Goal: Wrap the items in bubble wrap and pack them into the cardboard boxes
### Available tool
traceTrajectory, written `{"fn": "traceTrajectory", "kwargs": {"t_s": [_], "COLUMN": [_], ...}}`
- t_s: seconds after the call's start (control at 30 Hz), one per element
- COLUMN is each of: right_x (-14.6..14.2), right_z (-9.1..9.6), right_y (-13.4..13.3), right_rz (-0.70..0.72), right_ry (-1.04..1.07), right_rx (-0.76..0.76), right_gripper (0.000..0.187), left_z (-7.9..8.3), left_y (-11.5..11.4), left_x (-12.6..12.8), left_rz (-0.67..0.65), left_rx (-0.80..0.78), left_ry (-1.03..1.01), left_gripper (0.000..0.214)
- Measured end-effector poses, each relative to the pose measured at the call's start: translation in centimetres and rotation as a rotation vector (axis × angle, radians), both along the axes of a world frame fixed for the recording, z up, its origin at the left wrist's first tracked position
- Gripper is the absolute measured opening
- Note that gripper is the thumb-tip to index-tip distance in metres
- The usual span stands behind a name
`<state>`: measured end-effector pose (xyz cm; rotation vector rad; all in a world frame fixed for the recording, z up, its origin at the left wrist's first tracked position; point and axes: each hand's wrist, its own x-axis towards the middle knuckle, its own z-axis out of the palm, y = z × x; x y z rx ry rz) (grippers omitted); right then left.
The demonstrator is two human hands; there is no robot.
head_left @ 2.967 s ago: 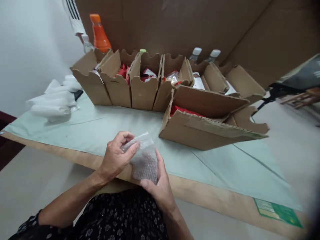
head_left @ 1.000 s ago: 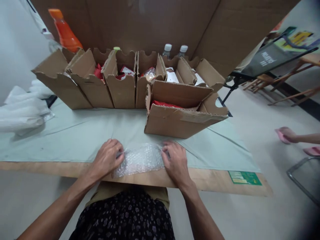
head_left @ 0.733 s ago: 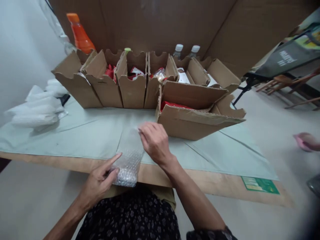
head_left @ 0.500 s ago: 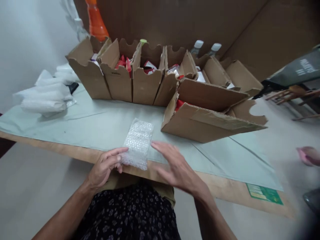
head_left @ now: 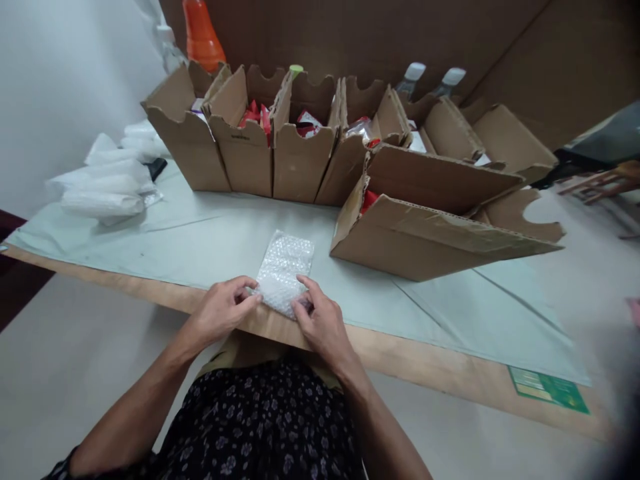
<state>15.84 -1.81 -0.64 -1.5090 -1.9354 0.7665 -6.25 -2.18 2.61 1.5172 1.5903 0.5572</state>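
A bubble wrap bag [head_left: 286, 267] lies at the table's front edge, its near end folded over on itself. The thumb and fingers of my left hand [head_left: 225, 307] pinch its left near corner. On the other side, my right hand [head_left: 320, 317] grips the right edge of the bag between thumb and forefinger. Whether anything is inside the bag, I cannot tell.
A row of cardboard bins [head_left: 300, 163] with red and white packets stands at the back. Nearer, another cardboard box [head_left: 430, 233] sits at the right. White bubble wrap bags [head_left: 107, 183] are piled at the left, and bottles [head_left: 413, 77] stand behind the bins.
My right hand has come in from beside the bag and taken its right edge. The near end, loose before, is now folded up. The view has shifted slightly.
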Motion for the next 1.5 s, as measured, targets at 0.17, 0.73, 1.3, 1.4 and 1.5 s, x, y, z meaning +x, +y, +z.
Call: {"fn": "traceTrajectory", "kwargs": {"t_s": [0.17, 0.73, 1.3, 1.4, 1.5], "right_x": [0.7, 1.1, 2.0, 2.1, 1.8], "right_z": [-0.6, 0.6, 0.7, 1.2, 1.5], "right_y": [-0.4, -0.1, -0.2, -0.6, -0.7], "right_rz": [-0.092, 0.250, 0.242, 0.189, 0.125], "right_ry": [-0.012, -0.038, -0.106, -0.139, -0.223], "right_rx": [0.214, 0.163, 0.225, 0.208, 0.334], "right_gripper": [0.035, 0.023, 0.022, 0.024, 0.027], "left_z": [-0.6, -0.7, -0.8, -1.5, -2.8], "left_y": [1.3, -1.7, -1.1, -0.8, 0.8], "left_x": [1.3, -0.1, 0.6, 1.0, 1.5], "left_rz": [0.002, -0.232, -0.308, -0.312, -0.243], "left_rx": [0.092, 0.559, 0.744, 0.716, 0.696], "left_ry": [0.362, 0.196, 0.293, 0.295, 0.371], "left_gripper": [0.031, 0.031, 0.030, 0.024, 0.021]}}
